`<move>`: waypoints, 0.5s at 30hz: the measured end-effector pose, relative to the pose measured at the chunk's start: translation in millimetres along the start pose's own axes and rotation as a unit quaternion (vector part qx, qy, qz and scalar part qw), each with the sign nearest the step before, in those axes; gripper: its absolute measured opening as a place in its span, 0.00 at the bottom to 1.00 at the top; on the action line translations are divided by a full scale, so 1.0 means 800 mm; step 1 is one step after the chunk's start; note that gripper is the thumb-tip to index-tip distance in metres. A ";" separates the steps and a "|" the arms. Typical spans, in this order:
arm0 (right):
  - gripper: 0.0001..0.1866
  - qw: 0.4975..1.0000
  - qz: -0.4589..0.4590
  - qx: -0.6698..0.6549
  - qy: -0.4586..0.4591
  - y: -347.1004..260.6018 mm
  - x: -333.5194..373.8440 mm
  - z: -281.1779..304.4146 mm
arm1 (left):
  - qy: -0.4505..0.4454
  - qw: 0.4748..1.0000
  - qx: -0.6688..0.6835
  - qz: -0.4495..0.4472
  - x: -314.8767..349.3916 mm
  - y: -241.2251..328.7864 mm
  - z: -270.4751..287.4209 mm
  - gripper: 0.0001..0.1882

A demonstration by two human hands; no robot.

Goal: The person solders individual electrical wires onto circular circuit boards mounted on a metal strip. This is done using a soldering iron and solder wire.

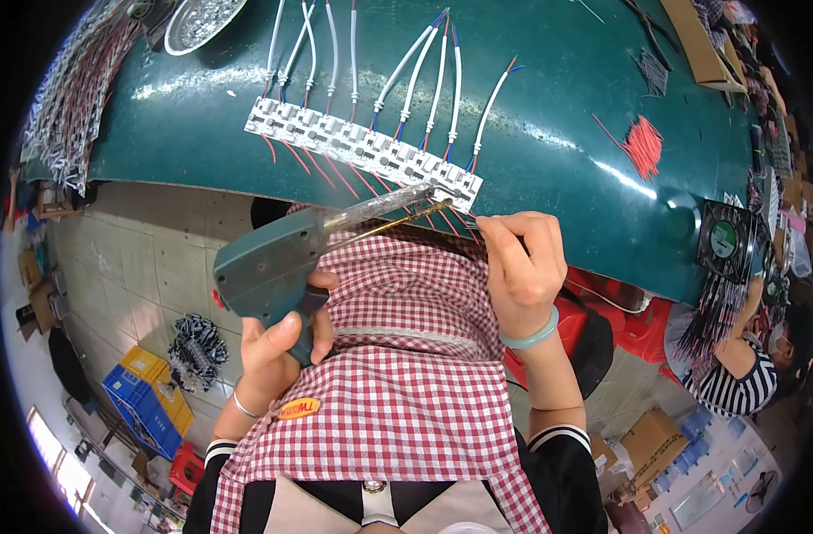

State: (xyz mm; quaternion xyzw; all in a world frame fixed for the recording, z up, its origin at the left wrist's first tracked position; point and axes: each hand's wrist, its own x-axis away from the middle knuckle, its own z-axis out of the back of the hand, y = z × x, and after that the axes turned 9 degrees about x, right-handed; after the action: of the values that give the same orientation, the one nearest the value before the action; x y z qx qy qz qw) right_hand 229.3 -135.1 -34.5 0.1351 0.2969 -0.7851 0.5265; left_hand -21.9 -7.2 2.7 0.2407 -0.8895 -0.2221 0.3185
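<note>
Left hand (266, 349) curled, right hand (529, 271) in a pinch

The left forearm (237, 415) comes from below; its hand is closed in a grip, the thumb (279, 335) pointing forward and to the right. The right forearm (553, 369) reaches farther forward. On this side, the thumb and the index finger come together at their tips.

green table (549, 191): white strip (364, 153), red bundle (645, 148), dish (202, 24)
</note>
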 end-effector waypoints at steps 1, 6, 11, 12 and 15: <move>0.13 1.000 0.001 0.001 0.000 0.000 0.001 0.000 | -0.013 0.999 -0.034 -0.020 0.002 0.000 0.003 0.30; 0.14 1.000 -0.014 0.005 -0.007 -0.002 0.005 0.000 | -0.049 0.989 -0.127 -0.049 0.004 0.003 0.007 0.27; 0.13 1.000 -0.015 0.003 -0.001 0.000 0.006 0.000 | -0.026 0.951 -0.306 -0.012 0.014 0.001 -0.002 0.15; 0.13 1.000 -0.014 -0.001 -0.002 0.000 0.005 0.000 | -0.002 0.908 -0.418 -0.015 0.016 -0.001 -0.001 0.13; 0.14 1.000 -0.009 -0.004 -0.002 0.002 0.004 -0.001 | -0.063 0.844 -0.521 -0.108 0.001 -0.003 -0.001 0.11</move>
State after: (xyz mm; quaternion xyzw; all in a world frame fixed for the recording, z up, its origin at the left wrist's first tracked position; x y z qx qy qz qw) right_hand 229.2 -137.3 -37.6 0.1285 0.3002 -0.7886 0.5210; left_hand -21.6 -9.8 2.2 0.1190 -0.6295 -0.7005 0.3145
